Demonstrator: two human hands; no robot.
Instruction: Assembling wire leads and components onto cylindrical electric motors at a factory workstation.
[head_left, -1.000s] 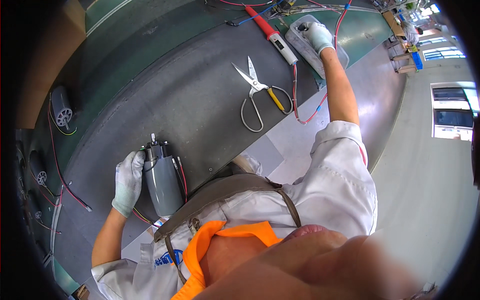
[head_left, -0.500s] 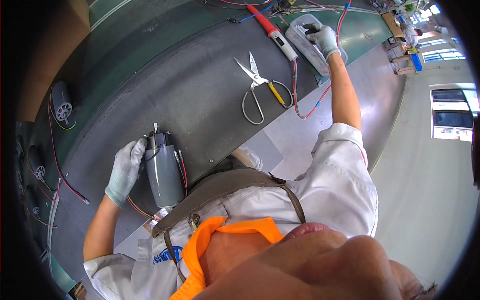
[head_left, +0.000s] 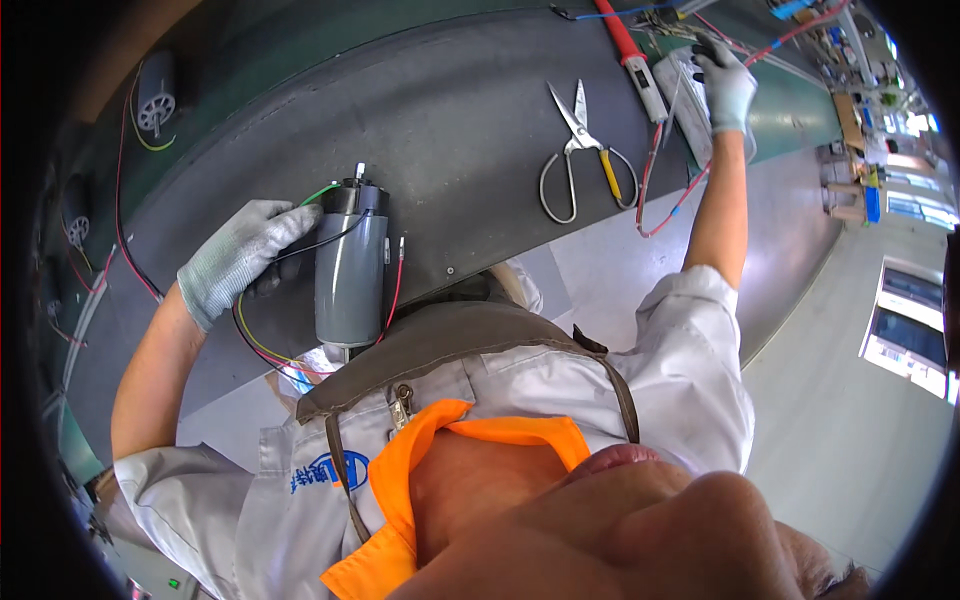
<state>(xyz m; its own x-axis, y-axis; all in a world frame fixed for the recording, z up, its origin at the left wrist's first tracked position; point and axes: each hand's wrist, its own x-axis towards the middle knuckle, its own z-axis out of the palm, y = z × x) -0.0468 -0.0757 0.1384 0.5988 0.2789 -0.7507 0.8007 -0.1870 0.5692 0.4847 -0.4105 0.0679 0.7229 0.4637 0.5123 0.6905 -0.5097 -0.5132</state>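
Note:
A grey cylindrical motor (head_left: 350,275) with a black end cap stands at the table's near edge, its shaft pointing away from me. My left hand (head_left: 245,250), in a pale knit glove, is beside the cap with its fingertips closed on a short green wire (head_left: 322,192). A black wire (head_left: 325,240) runs from the motor towards that hand. At the far right, my gloved right hand (head_left: 728,85) is over a pale plastic tray (head_left: 690,115), its dark-coated fingers bent together. Whatever they may hold is too small to make out.
Open scissors (head_left: 580,135) with one yellow-wrapped handle lie between the motor and the tray. Beside the tray is a red and white soldering iron-like tool (head_left: 640,75) with a red cable (head_left: 655,180). Other motors (head_left: 157,95) with loose wires lie at the left.
The view has shifted, so the table appears further right and higher. My right hand has lifted slightly from inside the tray. My left fingers have moved from the cap onto the green wire.

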